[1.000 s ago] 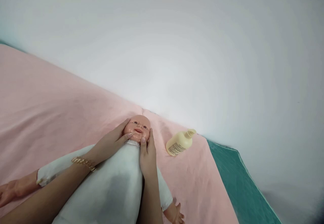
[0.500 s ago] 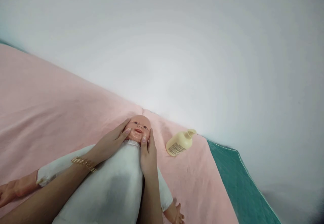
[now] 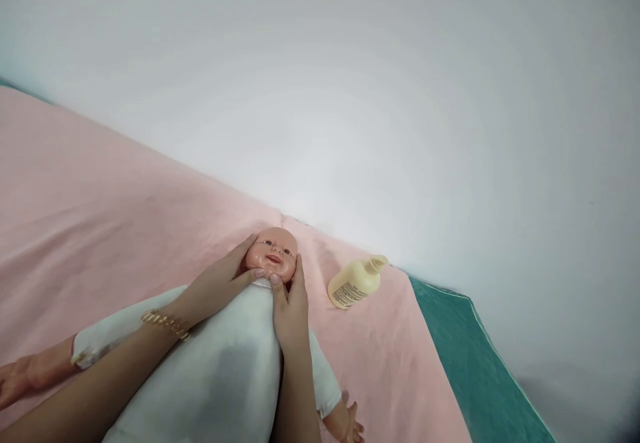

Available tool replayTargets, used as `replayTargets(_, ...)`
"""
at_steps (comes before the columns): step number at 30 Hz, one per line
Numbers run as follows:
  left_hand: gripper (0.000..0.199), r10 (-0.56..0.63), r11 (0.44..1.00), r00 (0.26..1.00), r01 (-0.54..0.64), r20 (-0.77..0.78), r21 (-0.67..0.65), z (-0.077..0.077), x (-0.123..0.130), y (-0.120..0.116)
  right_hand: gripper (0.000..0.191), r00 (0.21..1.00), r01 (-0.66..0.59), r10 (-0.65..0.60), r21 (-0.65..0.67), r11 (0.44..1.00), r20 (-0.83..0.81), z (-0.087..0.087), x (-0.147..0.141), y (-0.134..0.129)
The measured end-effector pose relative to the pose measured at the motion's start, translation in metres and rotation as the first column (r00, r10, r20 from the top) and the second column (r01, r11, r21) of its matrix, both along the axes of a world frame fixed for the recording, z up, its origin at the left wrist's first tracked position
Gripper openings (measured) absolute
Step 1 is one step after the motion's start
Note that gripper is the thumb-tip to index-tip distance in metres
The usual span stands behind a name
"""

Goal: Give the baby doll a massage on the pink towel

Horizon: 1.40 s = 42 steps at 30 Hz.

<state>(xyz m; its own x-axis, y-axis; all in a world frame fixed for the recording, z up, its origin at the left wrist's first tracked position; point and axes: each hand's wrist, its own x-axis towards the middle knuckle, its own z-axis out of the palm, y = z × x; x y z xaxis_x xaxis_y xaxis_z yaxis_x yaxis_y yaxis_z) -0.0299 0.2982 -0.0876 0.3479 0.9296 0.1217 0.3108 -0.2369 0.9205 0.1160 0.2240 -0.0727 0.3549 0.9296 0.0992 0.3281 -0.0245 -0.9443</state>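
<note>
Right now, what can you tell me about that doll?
The doll lies on its back on a pink cloth, facing up, its arms spread wide. Its head is bald, smooth and shiny, like plastic. It wears pale, long-sleeved clothing with a trimmed neckline; skin-toned forearms show beyond the sleeves. The person's left hand and right hand cup the head from either side, thumbs near the chin. Its legs are out of view.

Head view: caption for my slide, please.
Left hand and right hand cup a doll's head, thumbs near its chin, a yellow pump bottle nearby on pink cloth.
</note>
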Motion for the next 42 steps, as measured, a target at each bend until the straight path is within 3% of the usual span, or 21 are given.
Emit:
replayTargets(4, 0.070, 0.051, 0.998, 0.996, -0.052, -0.069, -0.021, 0.005, 0.000, -0.002, 0.073, 1.000, -0.006, 0.006, 0.003, 1.000, 0.030, 0.003, 0.001, -0.001)
replayTargets(17, 0.069, 0.007, 1.000, 1.000, -0.008, -0.025, -0.004, 0.010, -0.002, -0.005, 0.069, 1.000, 0.005, -0.004, 0.047, 0.999, -0.020, 0.002, 0.005, 0.001)
replayTargets(21, 0.076, 0.029, 0.999, 0.999, -0.029, 0.013, -0.026, 0.008, 0.000, -0.003, 0.076, 1.000, 0.004, -0.004, -0.010, 1.000, -0.008, 0.005, 0.002, -0.001)
replayTargets(27, 0.084, -0.039, 0.998, 0.993, 0.044, 0.110, -0.044, 0.003, 0.002, 0.000, 0.085, 1.000, -0.005, 0.005, 0.000, 1.000, 0.006, -0.001, -0.001, 0.000)
replayTargets(36, 0.075, 0.040, 0.999, 0.999, -0.040, -0.014, -0.002, 0.008, 0.000, -0.003, 0.074, 0.999, 0.000, 0.000, 0.013, 1.000, 0.055, 0.001, 0.000, -0.002)
replayTargets(42, 0.068, 0.003, 1.000, 0.999, -0.002, -0.045, 0.014, 0.017, -0.003, -0.005, 0.069, 0.998, -0.004, 0.001, 0.034, 0.999, 0.063, 0.002, 0.002, 0.000)
